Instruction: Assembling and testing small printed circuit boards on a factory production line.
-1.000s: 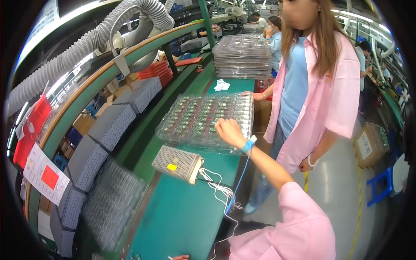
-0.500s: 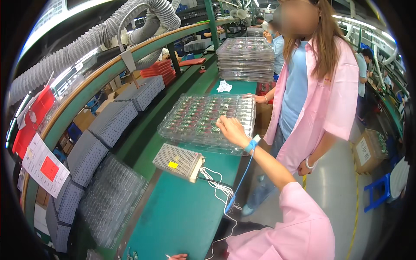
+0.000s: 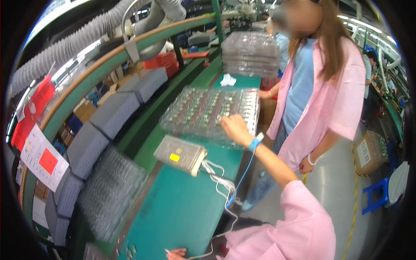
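Here the right hand [image 3: 234, 129] reaches out over the near right edge of the tray [image 3: 203, 108], palm down, fingers curled loosely and resting on or just above the clear plastic; whether it pinches anything I cannot tell. A blue wrist strap [image 3: 255, 141] sits on that wrist, with a blue cord [image 3: 242, 177] trailing down toward the surface [image 3: 182, 212]. The tray lies straight ahead of the hand and to its left, its long axis running across the surface from left to right, its pockets filled with rows of small green boards. The right hand is much the nearer one to it. The left hand [image 3: 175, 253] shows only at the lower edge, fingertips on the green surface, well apart from the tray; its grasp is hidden.

Just beside the tray, on the near side, lies one grey metal box [image 3: 180, 154] with a yellow label, white wires [image 3: 219, 184] leading from it toward the person. Further along the surface stands one tall stack of clear trays [image 3: 250, 54], with a white scrap [image 3: 227, 80] between it and the filled tray. Left of the surface run several grey foam blocks [image 3: 115, 112] in a row, and one empty clear tray [image 3: 110, 195] near them. A co-worker [image 3: 316, 95] in a pink coat stands at the right, touching the surface edge.
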{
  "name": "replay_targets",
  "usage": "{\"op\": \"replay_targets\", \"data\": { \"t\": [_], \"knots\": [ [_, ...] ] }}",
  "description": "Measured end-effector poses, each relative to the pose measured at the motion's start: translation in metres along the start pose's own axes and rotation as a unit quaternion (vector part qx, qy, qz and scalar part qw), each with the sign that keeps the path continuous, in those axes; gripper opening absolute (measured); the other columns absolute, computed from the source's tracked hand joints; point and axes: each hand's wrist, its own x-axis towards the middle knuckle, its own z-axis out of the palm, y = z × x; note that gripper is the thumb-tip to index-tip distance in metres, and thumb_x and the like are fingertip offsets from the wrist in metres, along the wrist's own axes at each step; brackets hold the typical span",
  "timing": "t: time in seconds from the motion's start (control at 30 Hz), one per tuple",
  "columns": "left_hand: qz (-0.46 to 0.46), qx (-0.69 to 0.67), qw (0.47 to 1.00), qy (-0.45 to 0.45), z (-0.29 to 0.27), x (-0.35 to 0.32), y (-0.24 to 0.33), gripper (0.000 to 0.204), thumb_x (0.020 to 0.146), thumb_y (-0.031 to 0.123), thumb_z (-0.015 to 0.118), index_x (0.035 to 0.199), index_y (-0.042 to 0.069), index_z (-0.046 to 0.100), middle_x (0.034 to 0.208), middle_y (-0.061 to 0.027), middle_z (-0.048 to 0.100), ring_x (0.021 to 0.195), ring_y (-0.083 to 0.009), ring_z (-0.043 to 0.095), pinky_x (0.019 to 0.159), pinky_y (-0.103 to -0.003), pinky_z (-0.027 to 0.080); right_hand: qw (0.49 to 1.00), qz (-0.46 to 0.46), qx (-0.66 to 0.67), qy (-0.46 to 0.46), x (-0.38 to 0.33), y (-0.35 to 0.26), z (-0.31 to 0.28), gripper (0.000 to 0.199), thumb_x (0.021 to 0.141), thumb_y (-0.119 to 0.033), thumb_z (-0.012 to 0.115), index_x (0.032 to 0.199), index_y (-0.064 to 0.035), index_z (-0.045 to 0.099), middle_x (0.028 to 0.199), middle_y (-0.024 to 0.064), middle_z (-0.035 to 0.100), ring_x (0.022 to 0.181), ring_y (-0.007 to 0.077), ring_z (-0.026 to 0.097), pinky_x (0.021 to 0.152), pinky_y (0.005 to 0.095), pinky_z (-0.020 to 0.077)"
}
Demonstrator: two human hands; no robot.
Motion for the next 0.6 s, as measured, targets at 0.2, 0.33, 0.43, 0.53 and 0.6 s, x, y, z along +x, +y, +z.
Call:
{"op": "replay_targets", "data": {
  "t": [0.2,0.33,0.43,0.53,0.6],
  "knots": [
    [0.025,0.054,0.998,-0.028,0.026,0.007,0.008,0.034,0.102,0.027,0.031,0.078,0.007,0.045,0.066,-0.0033,0.049,0.060,-0.0134,0.047,0.066,-0.025,0.039,0.996,0.012,0.079,0.030,0.003,0.023,-0.002,0.014,0.082,-0.011,0.051,0.094,-0.0054,0.056,0.077,0.0143,0.060,0.075,0.0336,0.054,0.077,0.0399,0.0418],
    [0.032,0.067,0.997,-0.027,0.027,0.010,0.007,0.034,0.102,0.027,0.031,0.077,0.008,0.043,0.065,-0.0026,0.047,0.061,-0.0133,0.047,0.067,-0.025,0.039,0.993,0.032,0.098,0.056,0.002,0.022,-0.001,0.014,0.085,-0.012,0.051,0.098,-0.0076,0.055,0.081,0.0128,0.060,0.078,0.0317,0.054,0.078,0.0388,0.0412],
    [0.030,0.067,0.997,-0.027,0.026,0.008,0.005,0.034,0.102,0.027,0.031,0.076,0.008,0.043,0.065,-0.0025,0.046,0.061,-0.0132,0.047,0.067,-0.025,0.039,0.992,0.049,0.108,0.038,-0.005,0.025,-0.007,0.015,0.086,-0.012,0.050,0.099,-0.0079,0.055,0.083,0.0122,0.059,0.079,0.0309,0.053,0.078,0.0384,0.0410],
    [0.029,0.065,0.997,-0.027,0.027,0.008,0.005,0.034,0.102,0.026,0.030,0.076,0.008,0.043,0.065,-0.0023,0.046,0.061,-0.0131,0.047,0.067,-0.025,0.039,0.991,0.066,0.118,0.022,-0.008,0.029,-0.013,0.015,0.086,-0.012,0.050,0.100,-0.0081,0.054,0.084,0.0116,0.059,0.080,0.0302,0.053,0.078,0.0380,0.0407],
    [0.031,0.064,0.997,-0.027,0.027,0.007,0.006,0.034,0.102,0.026,0.030,0.076,0.008,0.043,0.065,-0.0022,0.046,0.061,-0.0132,0.048,0.067,-0.025,0.039,0.989,0.082,0.125,0.001,-0.011,0.029,-0.017,0.017,0.087,-0.013,0.051,0.102,-0.0083,0.055,0.086,0.0104,0.059,0.083,0.0288,0.053,0.078,0.0368,0.0412]
  ]
}}
